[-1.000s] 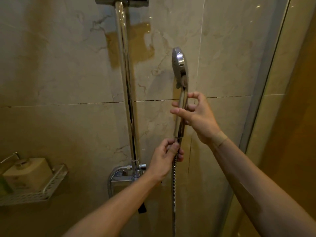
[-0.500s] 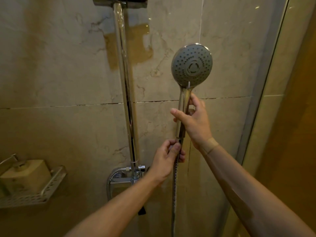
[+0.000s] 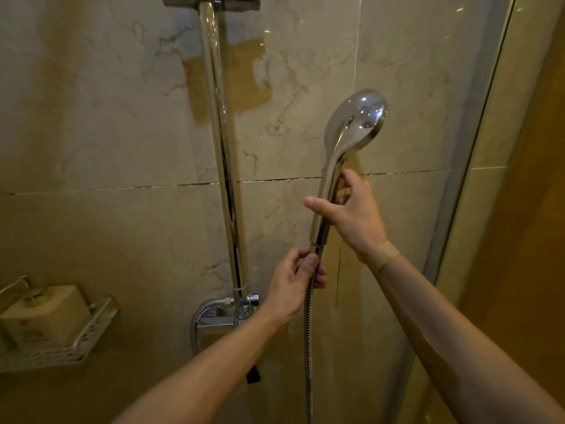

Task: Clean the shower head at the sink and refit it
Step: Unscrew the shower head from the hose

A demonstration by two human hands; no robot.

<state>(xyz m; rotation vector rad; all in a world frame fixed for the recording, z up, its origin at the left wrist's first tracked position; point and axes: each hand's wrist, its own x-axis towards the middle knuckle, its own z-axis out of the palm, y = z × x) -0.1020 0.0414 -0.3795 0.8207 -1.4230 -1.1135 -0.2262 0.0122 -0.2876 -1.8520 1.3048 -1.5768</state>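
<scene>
A chrome shower head [image 3: 356, 120] stands upright in front of the marble wall, its shiny back turned toward me and its spray face hidden. My right hand [image 3: 351, 215] wraps the handle just below the head, thumb stretched out to the left. My left hand [image 3: 295, 280] pinches the nut at the top of the metal hose [image 3: 308, 338], right under the handle's lower end. The hose hangs straight down from there and leaves the view at the bottom.
A vertical chrome riser rail [image 3: 221, 154] runs up the wall left of the hands, ending at the mixer valve [image 3: 223, 319]. A perforated white shelf [image 3: 55, 353] holding a beige bottle [image 3: 39, 313] hangs at the lower left. A glass shower door frame [image 3: 477, 154] stands close on the right.
The shower head has turned about its handle: edge-on first, then spray face toward me, now chrome back toward me. My left hand stays pinched on the hose nut.
</scene>
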